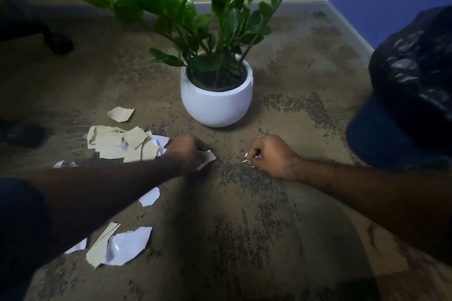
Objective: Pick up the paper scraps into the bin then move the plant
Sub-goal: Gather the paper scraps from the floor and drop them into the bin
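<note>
A leafy green plant (pixel 195 14) stands in a round white pot (pixel 216 102) on the brown carpet. Torn paper scraps, cream and white, lie in a pile (pixel 122 144) left of my hands. One more cream scrap (pixel 121 114) lies farther back, and several larger pieces (pixel 124 245) lie near my left forearm. My left hand (pixel 188 154) is closed on a white scrap (pixel 208 157) just in front of the pot. My right hand (pixel 271 156) is a fist on the carpet, with small bits of paper showing between its fingers. The bin (pixel 413 90), lined with a black bag, stands at the right.
A chair base with a black caster (pixel 57 43) is at the back left. Another dark object (pixel 23 134) sits at the left edge. Yellow and blue walls meet in the corner behind the plant. Open carpet stretches in front of me.
</note>
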`<action>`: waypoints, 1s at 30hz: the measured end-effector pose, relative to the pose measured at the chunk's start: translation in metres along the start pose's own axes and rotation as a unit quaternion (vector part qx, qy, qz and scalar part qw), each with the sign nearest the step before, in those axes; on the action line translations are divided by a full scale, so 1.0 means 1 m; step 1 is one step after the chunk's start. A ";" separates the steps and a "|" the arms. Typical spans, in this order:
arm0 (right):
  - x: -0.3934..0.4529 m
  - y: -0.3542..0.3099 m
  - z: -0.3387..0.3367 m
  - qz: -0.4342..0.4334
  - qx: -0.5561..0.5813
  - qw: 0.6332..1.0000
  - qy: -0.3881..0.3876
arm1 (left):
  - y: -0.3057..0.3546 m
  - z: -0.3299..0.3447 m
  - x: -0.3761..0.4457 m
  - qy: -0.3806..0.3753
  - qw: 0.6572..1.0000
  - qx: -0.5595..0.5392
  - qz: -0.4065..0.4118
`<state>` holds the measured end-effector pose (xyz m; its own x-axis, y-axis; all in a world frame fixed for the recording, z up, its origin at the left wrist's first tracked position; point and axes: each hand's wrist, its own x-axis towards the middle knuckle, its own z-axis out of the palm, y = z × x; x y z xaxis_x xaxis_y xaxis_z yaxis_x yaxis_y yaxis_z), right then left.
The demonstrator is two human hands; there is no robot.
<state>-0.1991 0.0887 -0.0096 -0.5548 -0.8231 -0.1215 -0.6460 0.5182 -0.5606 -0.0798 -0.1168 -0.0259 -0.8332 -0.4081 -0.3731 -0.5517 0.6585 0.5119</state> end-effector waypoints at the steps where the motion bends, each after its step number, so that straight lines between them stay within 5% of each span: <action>1: -0.002 0.000 -0.008 0.000 -0.001 1.000 0.005 | 0.005 -0.001 -0.002 0.003 1.000 -0.003 -0.001; 9: -0.021 0.000 -0.086 -0.023 -0.010 0.997 0.079 | 0.079 -0.020 -0.018 0.057 0.993 -0.080 0.067; 20: -0.090 0.018 -0.256 -0.009 0.073 0.950 0.303 | 0.214 -0.037 -0.034 0.227 0.954 -0.153 0.127; 25: -0.120 0.077 -0.301 0.094 0.072 0.902 0.415 | 0.264 -0.036 -0.050 0.193 0.940 -0.245 0.137; 30: -0.146 0.121 -0.304 0.156 0.010 0.923 0.352 | 0.331 -0.035 -0.069 0.143 0.935 -0.264 0.187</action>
<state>-0.3562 0.3421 0.1890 -0.9197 -0.2757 0.2795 -0.3917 0.6933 -0.6049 -0.2065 0.1076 0.1961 -0.9058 -0.4134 0.0929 -0.0970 0.4159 0.9042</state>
